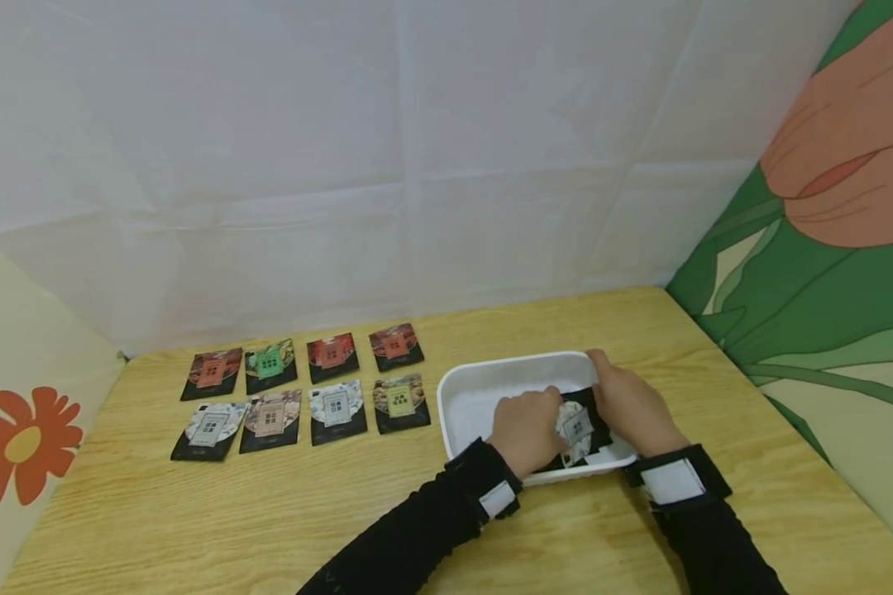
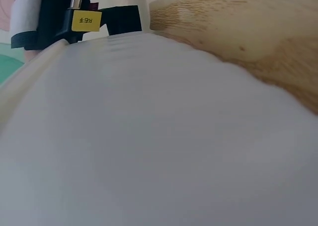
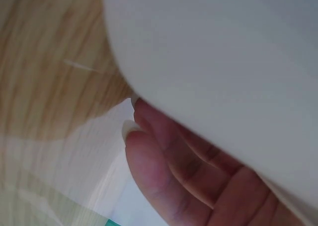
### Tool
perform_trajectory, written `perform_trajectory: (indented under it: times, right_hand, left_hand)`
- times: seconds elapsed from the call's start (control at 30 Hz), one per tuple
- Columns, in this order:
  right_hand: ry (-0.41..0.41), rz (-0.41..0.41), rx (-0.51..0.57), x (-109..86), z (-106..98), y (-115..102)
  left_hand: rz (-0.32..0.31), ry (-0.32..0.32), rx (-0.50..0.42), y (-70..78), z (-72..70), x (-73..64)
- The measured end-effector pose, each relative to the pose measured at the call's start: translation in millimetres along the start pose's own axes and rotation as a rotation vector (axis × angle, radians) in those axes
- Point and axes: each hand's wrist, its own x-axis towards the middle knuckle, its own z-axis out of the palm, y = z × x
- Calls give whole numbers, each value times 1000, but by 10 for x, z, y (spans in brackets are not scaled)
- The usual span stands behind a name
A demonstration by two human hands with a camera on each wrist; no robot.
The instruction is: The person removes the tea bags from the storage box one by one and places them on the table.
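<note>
Here, both my hands work at the white tray (image 1: 470,413), on the right part of the desk (image 1: 268,521). My left grip (image 1: 527,430) is inside it, fingers curled, grasping the near edge of a pale packet (image 1: 577,423); the fingertips are hidden from me, so I cannot tell exactly how they pinch it. That packet lies in the tray's right half, between my hands, with black showing around it. My right grip (image 1: 635,406) clasps the tray's right side: in the right wrist view, the fingers (image 3: 149,161) bend in under the white wall.

Left of the tray, eight packets lie flat in two rows of four. The back row runs, from the left, red packet (image 1: 211,373), green packet (image 1: 270,365), then two more reds. In front come a white packet (image 1: 208,431), a beige packet (image 1: 270,421), another white and a yellow packet (image 1: 402,402), which sits just beside the tray.

A black cuff (image 1: 500,471) wraps my left wrist, and another my right. Behind the desk hangs a white sheet (image 1: 305,165); a red flower (image 1: 22,445) shows at the left.
</note>
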Motion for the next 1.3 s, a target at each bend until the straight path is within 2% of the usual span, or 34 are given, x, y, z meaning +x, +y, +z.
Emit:
perform_trajectory:
  times: [0.17, 0.43, 0.6, 0.7, 0.93, 1.03, 1.17, 1.3]
  right_hand:
    - [3, -7, 9, -5, -7, 4]
    - [10, -3, 21, -3, 1, 8]
    - [-1, 4, 28, 1, 7, 6]
    - [3, 1, 22, 0, 7, 5]
    - [-14, 26, 0, 8, 4, -12]
    - [-13, 23, 6, 6, -1, -15]
    - [-17, 22, 12, 6, -5, -15]
    - [-24, 29, 16, 11, 3, -14]
  left_hand:
    - [-30, -39, -124, -32, -43, -6]
    - [-41, -6, -249, -103, -52, -15]
    - [-27, 9, -378, -198, -119, -62]
    - [3, 10, -457, -275, -211, -121]
    - [85, 82, -528, -492, -464, -302]
    - [90, 82, -567, -585, -568, -395]
    - [65, 59, -627, -688, -680, -523]
    - [53, 46, -648, -783, -770, -646]
